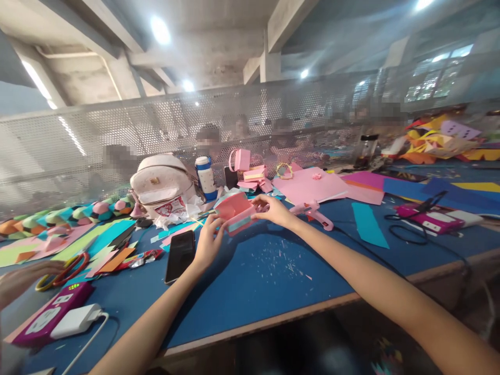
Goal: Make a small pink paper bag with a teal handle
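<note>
Between my two hands, just above the blue table, is a small pink paper box [235,212] with a light blue strip on its near side. My left hand [210,240] grips its left end, fingers at the near edge. At the right end my right hand [269,209] pinches the box wall between thumb and fingers. A black phone [180,257] lies by my left wrist. To the right of my right hand rests a pink glue gun [313,212] with its cord trailing off. Small paper scraps dot the tabletop below the box.
A pale backpack [162,179] and a blue-white bottle [206,178] stand at the back, before a perforated metal screen [167,125]. Pink paper sheets [312,185] lie back right. Purple power strips [432,219] sit on both sides. Another person's hand [42,273] is near scissors [64,272] at left.
</note>
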`<action>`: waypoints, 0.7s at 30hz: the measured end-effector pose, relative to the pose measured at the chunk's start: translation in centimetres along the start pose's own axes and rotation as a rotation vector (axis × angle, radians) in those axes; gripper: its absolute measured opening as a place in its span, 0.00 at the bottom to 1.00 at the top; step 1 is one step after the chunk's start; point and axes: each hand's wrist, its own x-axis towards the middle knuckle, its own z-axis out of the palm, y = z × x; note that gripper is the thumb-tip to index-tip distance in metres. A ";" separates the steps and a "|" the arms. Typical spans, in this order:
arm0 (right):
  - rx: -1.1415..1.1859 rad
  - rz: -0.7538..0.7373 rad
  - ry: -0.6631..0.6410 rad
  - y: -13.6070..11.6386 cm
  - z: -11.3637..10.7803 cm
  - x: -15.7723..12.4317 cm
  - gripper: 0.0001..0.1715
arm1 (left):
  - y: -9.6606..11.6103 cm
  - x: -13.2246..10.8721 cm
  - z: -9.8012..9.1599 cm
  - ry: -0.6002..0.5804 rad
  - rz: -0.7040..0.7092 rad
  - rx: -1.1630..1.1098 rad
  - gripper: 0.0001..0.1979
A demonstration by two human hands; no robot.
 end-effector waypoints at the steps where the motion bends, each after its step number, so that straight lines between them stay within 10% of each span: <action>1: -0.006 -0.001 -0.004 0.0 0.0 0.0 0.24 | 0.0 0.0 -0.1 -0.009 0.016 0.019 0.12; 12: -0.359 -0.255 0.052 -1.7 0.1 -0.9 0.23 | -0.3 0.1 -0.2 -0.063 0.060 0.088 0.11; 21: -0.751 -0.388 -0.205 -1.7 1.3 -1.6 0.16 | -0.5 -0.1 0.0 -0.143 0.089 0.271 0.09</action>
